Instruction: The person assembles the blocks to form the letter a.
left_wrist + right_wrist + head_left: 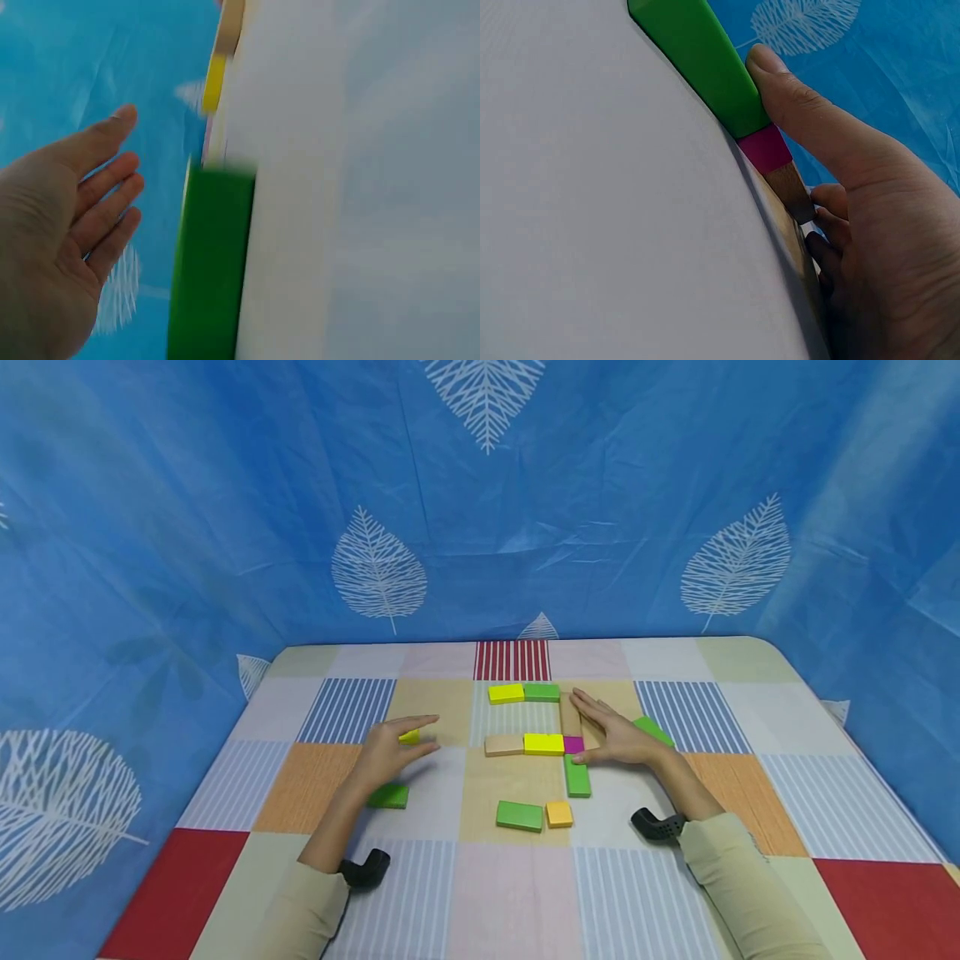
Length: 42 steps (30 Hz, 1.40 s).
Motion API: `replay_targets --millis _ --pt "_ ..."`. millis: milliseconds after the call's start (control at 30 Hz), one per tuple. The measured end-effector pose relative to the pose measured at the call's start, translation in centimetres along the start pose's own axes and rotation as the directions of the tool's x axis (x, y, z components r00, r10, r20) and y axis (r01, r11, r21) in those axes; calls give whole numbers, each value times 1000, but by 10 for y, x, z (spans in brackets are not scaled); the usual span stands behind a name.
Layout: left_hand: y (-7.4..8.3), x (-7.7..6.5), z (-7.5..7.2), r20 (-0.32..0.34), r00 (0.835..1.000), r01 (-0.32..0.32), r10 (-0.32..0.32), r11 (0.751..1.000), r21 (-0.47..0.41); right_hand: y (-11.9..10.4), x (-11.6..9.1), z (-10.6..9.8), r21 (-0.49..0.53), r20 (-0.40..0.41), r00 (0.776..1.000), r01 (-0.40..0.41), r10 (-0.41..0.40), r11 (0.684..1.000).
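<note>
Fingers of your right hand [622, 739], straight and not gripping, touch the wooden block [569, 718], thumb the green block [577, 781], right of frame centre, perhaps so both lie aligned. Your left hand [384, 753], spread, empty, is near a yellow block [409, 737], centre-left.

Your head view is bright and even, with a pale sheen on the blue leaf-printed curtain [525, 527] behind the patchwork-patterned table [510, 893] and soft shadows on it. Both wrist views look dimmer; your left one blurs the green rectangular block [214, 262] on the table.
</note>
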<state>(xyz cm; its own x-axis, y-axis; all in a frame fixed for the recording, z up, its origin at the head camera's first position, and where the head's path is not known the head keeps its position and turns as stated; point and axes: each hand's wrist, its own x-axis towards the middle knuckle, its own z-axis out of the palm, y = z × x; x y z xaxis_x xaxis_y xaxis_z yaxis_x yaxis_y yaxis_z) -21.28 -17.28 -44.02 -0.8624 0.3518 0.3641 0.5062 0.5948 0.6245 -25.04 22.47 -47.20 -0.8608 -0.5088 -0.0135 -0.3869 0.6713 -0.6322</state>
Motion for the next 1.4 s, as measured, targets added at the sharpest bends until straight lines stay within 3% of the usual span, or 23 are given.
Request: replay_targets --millis 100,200,367,667,833,933,1067,1267,1400 --pt "-15 -4 -14 -8 995 104 -104 994 11 -1 0 0 -1 -1 1000 1 -1 1000" --pt "-28 -8 -25 23 979 202 -203 979 28 -1 0 0 -2 -3 1000 3 -3 1000" --pt "-39 -14 -32 85 958 273 -273 962 14 -1 -1 -1 -1 -3 1000 1 -1 1000" --pt "-44 -16 -29 64 970 231 -233 972 34 -2 -1 -1 4 -5 1000 2 -2 1000" --pt "-30 -10 -22 91 973 213 -214 977 20 -2 -1 -1 9 0 1000 6 -6 1000" --pt "-19 -6 -14 111 980 167 -166 986 4 -1 0 -2 12 1 1000 9 -9 1000" --pt "-8 -3 -1 122 986 112 -118 992 54 -1 0 -2 11 4 1000 8 -8 1000" --pt "3 -4 9 166 978 101 -125 984 146 -2 0 -3 14 6 1000 -1 1 1000" --pt "7 -3 7 215 967 106 -135 984 144 -3 0 -3 10 9 1000 -7 7 1000"
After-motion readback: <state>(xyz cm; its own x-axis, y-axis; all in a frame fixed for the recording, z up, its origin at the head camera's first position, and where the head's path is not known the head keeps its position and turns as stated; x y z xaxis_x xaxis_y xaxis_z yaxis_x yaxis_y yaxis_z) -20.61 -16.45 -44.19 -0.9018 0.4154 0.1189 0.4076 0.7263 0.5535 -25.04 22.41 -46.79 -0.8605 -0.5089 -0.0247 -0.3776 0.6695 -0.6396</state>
